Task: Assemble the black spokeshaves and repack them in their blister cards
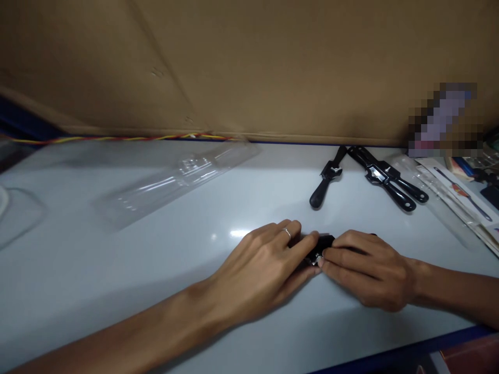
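A black spokeshave lies low over the table between my two hands, mostly covered by my fingers. My left hand, with a ring on one finger, is closed around its left part. My right hand grips it from the right, thumb and fingertips pinched at a small silver part on its body. Exactly what that part is cannot be made out. Beyond my hands lies a loose black spokeshave. Right of it, two more spokeshaves rest overlapping each other.
A clear plastic blister package lies at the back left. Printed cards in plastic are stacked at the right edge. A cardboard wall rises behind the white table, with a twisted red-yellow wire along its foot.
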`<state>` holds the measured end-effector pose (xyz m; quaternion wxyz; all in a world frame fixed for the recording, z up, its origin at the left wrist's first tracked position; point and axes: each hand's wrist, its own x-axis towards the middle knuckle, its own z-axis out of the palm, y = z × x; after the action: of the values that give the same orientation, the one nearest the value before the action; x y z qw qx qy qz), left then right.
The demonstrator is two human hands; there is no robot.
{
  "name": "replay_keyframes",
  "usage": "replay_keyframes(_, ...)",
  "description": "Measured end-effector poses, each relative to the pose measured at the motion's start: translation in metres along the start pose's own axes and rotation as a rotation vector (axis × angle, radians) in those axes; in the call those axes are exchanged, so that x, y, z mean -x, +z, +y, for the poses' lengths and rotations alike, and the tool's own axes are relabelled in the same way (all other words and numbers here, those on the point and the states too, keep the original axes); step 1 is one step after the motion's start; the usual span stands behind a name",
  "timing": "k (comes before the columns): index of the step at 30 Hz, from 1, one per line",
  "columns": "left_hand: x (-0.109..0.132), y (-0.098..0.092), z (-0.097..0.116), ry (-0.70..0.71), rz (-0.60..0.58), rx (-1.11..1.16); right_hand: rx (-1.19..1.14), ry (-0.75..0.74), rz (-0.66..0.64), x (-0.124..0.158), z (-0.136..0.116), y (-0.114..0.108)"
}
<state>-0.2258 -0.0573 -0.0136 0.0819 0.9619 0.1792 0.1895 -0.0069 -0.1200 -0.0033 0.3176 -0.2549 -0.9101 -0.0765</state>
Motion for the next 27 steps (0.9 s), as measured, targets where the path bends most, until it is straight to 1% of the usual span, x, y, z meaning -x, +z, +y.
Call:
replay_keyframes(3,0.0003,0.0005,0.0003,-0.004,0.019,0.003,-0.044,0.117,0.039,0.0023,0.0001,0.0025)
replay_keyframes(5,-0.0003,0.0001,0.0007,-0.004,0.062,0.016,-0.074,0.129,0.049,0.0034,0.0011,0.0037)
replay_keyframes(8,-0.0018,-0.0018,0.0009,0.023,0.122,0.047,-0.093,0.106,0.057,0.0035,0.0022,0.004)
replay_keyframes(11,-0.0022,-0.0037,0.0001,0.087,0.095,0.051,-0.11,0.116,0.063,0.002,0.0025,0.0038)
replay_keyframes(13,-0.0019,-0.0042,-0.0006,0.098,0.073,0.049,-0.135,0.143,0.06,0.001,0.0026,0.0037)
replay_keyframes(17,-0.0014,-0.0038,-0.001,0.088,0.081,0.079,-0.159,0.176,0.051,0.0004,0.0025,0.0034)
replay_keyframes(19,-0.0014,-0.0032,-0.0007,0.06,0.079,0.094,-0.153,0.18,0.052,0.0005,0.0021,0.0032)
replay_keyframes(23,-0.0016,-0.0021,0.0002,-0.002,0.048,0.093,-0.136,0.18,0.051,0.0001,0.0011,0.0026)
replay_keyframes(25,-0.0018,-0.0022,0.0008,-0.014,0.027,0.081,-0.139,0.174,0.05,-0.0003,0.0008,0.002)
replay_keyframes(27,-0.0022,-0.0025,0.0013,-0.012,0.035,0.077,-0.147,0.172,0.049,-0.0004,0.0006,0.0016)
